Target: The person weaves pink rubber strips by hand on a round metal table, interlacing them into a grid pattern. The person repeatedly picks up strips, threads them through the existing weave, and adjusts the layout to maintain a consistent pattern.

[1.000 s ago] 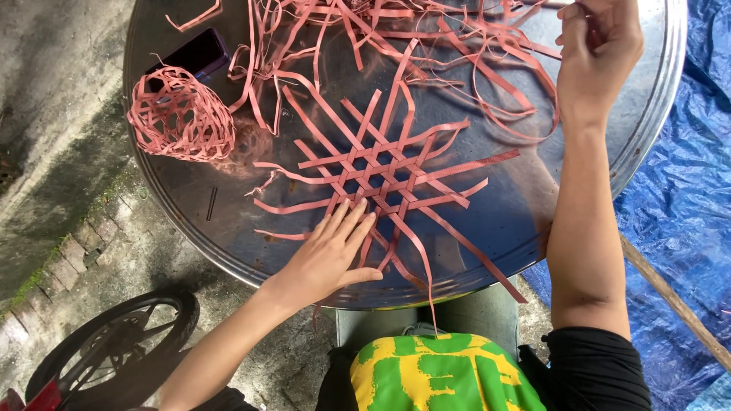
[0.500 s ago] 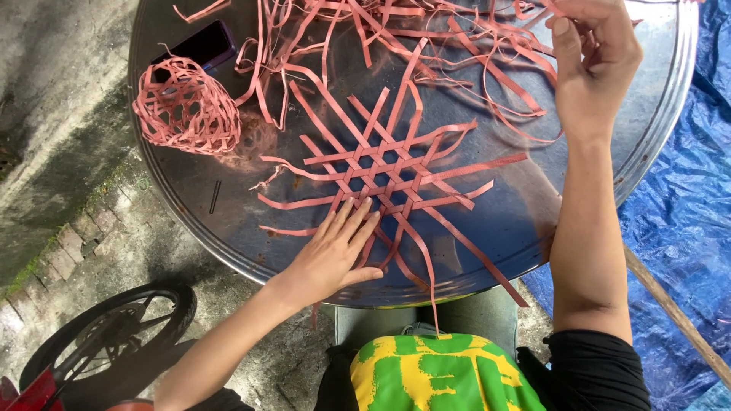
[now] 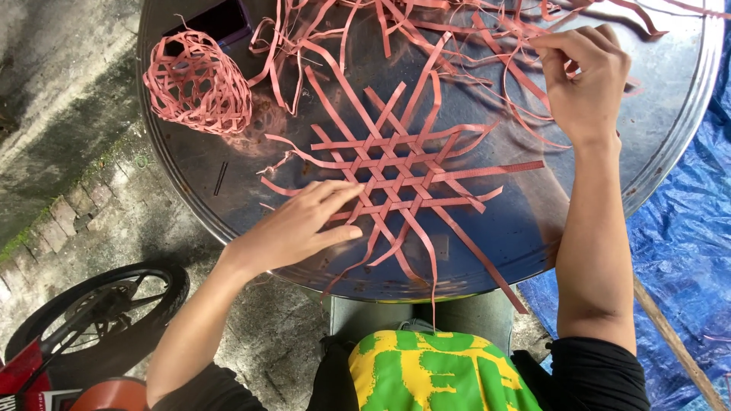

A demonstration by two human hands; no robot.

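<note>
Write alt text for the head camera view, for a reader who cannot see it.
A person's left hand presses flat on a star-shaped weave of pink strips lying on a round metal tabletop, while the right hand pinches strands in a loose pile of pink strips at the far side. A small woven pink basket sits on the table's left.

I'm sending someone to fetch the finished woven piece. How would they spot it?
On the round metal tabletop, look to the far left edge, away from the flat star-shaped weave under the left hand. The small pink basket there is the only rounded, closed openwork shape.
</note>
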